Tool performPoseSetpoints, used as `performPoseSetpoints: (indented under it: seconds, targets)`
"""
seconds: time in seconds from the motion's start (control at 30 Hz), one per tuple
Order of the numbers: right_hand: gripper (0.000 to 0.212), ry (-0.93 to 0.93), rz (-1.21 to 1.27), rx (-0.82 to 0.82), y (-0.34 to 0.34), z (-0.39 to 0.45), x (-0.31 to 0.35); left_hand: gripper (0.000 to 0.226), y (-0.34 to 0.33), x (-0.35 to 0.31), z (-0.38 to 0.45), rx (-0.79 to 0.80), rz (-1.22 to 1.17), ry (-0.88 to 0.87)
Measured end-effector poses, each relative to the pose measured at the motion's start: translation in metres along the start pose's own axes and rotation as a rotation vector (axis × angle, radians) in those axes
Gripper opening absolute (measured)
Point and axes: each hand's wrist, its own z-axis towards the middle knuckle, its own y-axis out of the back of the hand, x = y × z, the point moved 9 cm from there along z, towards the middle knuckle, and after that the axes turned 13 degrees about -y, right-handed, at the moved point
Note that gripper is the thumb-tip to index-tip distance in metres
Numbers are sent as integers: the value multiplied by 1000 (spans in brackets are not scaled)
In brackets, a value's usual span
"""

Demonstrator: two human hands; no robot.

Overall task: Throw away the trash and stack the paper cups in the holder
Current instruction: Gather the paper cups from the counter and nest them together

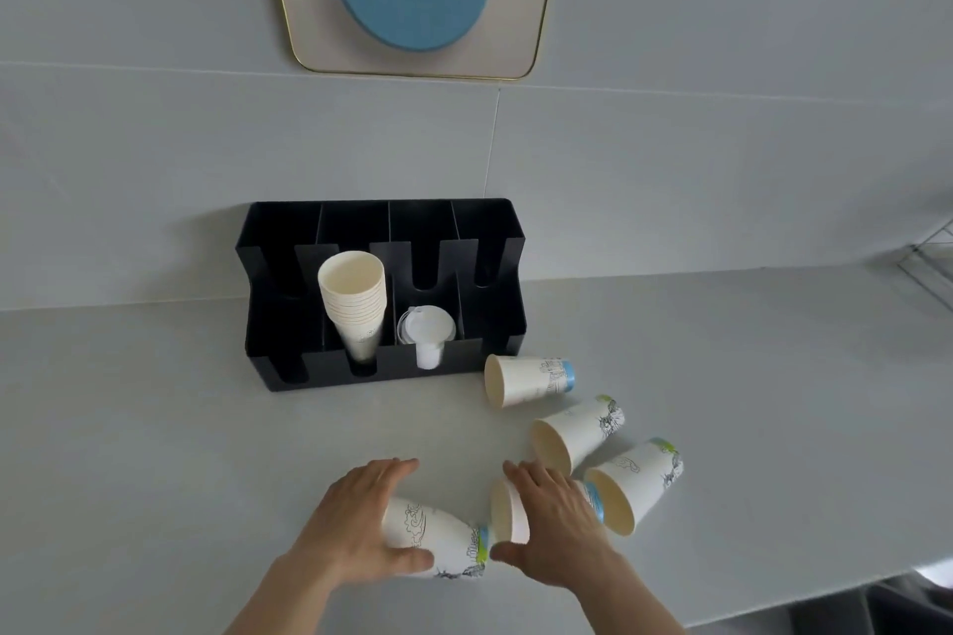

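Five loose paper cups lie on their sides on the grey counter (154,428), all near its front right; none is upright. Left hand (356,521) is wrapped over one cup (438,544), thumb underneath near the base, fingers curled across the wall: clamped on it. Right hand (554,526) covers a second cup (510,516), fingers draped over the wall, thumb low beside the rim; it looks closed on the cup, though contact under the palm is hidden. The two held cups lie almost end to end, base of one just beside the mouth of the other.

Three more cups are untouched: one (531,381) just beside the holder's right end, one (577,431) below it, one (637,485) nearest the right hand.

Black holder (381,376) stands against the wall. A nested stack of cups (353,304) leans in its second slot from the left; white lids (427,330) sit in the third. Outer slots appear bare. No trash or bin is visible.

Handling, as judged: cups are very light, thin-walled, easily crushed or ovalled by a squeeze mid-wall; they also roll. Best hold is light, around the stiffer rolled rim or near the base. Nesting needs mouths aligned the same way, so one held cup likely needs turning.
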Motion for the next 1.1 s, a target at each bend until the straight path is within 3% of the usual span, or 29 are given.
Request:
performPoseSetpoints:
  seconds: [0.17,0.4,0.53,0.67,0.93,1.1]
  targets:
    - [99,43,-77,-18,-6,1,3,121,-15,3,-7,63,45,-4]
    - [91,13,47,-92,0,5,7,92,-6,11,-11,-16,-9,40]
    - [92,-10,162,-143,20,11,12,79,39,11,-9,-166,-89,21]
    - [93,-11,307,-203,40,16,22,90,76,2,-9,-344,-94,-65]
    - [86,37,551,-288,67,24,42,120,47,8,-12,-387,-126,-23]
    - [87,110,698,-332,95,13,57,111,33,9,-19,-455,-186,-11]
